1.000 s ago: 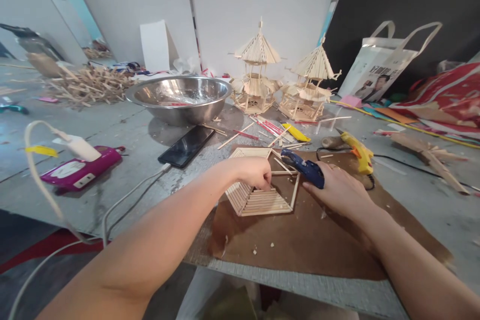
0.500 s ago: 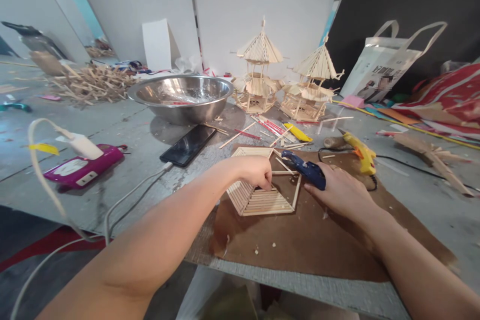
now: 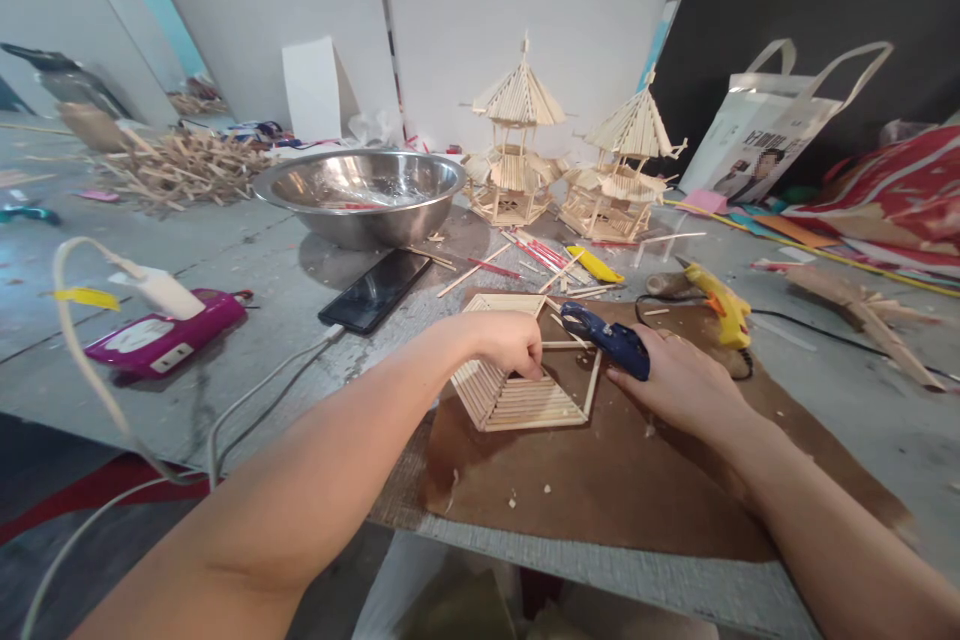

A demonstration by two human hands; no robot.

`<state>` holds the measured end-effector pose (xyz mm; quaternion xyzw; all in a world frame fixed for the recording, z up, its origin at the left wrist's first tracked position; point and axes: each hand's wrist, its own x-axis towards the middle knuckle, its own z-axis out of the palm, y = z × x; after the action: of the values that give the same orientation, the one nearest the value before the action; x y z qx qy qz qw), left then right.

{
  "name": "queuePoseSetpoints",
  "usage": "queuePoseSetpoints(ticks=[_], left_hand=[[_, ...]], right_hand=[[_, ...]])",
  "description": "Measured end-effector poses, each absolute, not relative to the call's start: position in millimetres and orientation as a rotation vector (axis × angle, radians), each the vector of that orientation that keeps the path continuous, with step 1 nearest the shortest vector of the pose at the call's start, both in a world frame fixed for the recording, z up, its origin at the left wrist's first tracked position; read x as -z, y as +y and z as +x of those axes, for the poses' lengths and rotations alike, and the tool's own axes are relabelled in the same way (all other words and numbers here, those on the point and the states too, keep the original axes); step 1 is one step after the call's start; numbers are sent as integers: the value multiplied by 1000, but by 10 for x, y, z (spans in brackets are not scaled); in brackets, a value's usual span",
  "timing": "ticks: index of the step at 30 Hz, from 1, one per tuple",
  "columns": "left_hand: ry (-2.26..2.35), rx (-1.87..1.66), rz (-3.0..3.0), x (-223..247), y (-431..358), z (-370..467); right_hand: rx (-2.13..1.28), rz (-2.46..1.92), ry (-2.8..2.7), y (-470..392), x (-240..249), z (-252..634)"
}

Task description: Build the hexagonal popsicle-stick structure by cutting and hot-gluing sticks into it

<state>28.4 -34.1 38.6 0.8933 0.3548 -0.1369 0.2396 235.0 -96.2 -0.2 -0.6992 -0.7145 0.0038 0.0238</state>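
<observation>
While the left hand (image 3: 512, 344) bends over the stick frame (image 3: 534, 408), its fingers curl close together at the inner edge of the near slats; whether they pinch anything is hidden. In this head view, the six-sided frame lies at the dial's centre on a brown sheet (image 3: 600, 495), slatted from six o'clock round past nine, bare-edged toward three. At two o'clock the right hand (image 3: 679, 375) wraps around a dark blue hand tool (image 3: 616, 340), whose nose reaches the frame's far right side; contact is unclear. Farther out, a yellow glue gun (image 3: 720, 308) lies between two and three, a phone (image 3: 377, 290) at ten, a metal bowl (image 3: 367, 220) near eleven, and two stick pavilions (image 3: 519, 105) stand between twelve and one.
</observation>
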Motion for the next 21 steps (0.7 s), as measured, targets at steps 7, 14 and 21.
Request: queuePoseSetpoints(ticks=[7,14,21], left_hand=[[951,364,2458,-370,-337,287],[947,368,2466,-396,-354,292],[970,388,2467,-404,-358,296]], right_hand=[[11,-2163,-2217,-965,11,2343],[-11,-2168,-2214,-958,8,2348],[-3,-2173,-2220,-953,17,2353]])
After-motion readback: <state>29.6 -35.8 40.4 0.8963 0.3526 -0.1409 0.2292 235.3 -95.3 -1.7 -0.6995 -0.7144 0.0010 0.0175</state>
